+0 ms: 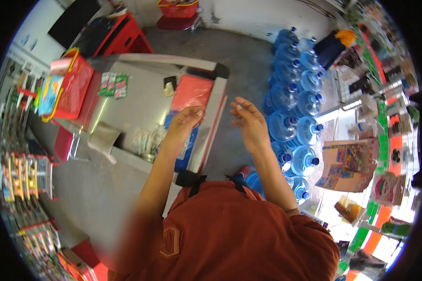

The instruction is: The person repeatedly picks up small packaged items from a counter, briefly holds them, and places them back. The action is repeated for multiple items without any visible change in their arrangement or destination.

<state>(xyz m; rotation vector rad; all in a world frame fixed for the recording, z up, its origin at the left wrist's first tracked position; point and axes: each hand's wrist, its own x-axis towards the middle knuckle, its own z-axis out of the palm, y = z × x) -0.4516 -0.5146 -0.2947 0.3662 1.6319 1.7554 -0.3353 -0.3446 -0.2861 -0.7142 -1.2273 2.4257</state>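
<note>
My left hand (185,123) is raised above the near edge of the counter (144,75), with its fingers curled in and the thumb near the index finger. I see nothing in it. Behind it in the picture lie a red plastic-wrapped packet (192,92) and a blue item (187,151) partly covered by my wrist. My right hand (250,123) is held up over the floor, between the counter and the water bottles. Its fingers are bent and apart, and it holds nothing.
Large blue water bottles (288,95) stand in rows at right, beside hanging goods (350,165). On the counter are a red basket (72,89), green-and-pink packets (114,85) and a heap of banknote-like papers (147,140). Stocked shelves (28,175) line the left.
</note>
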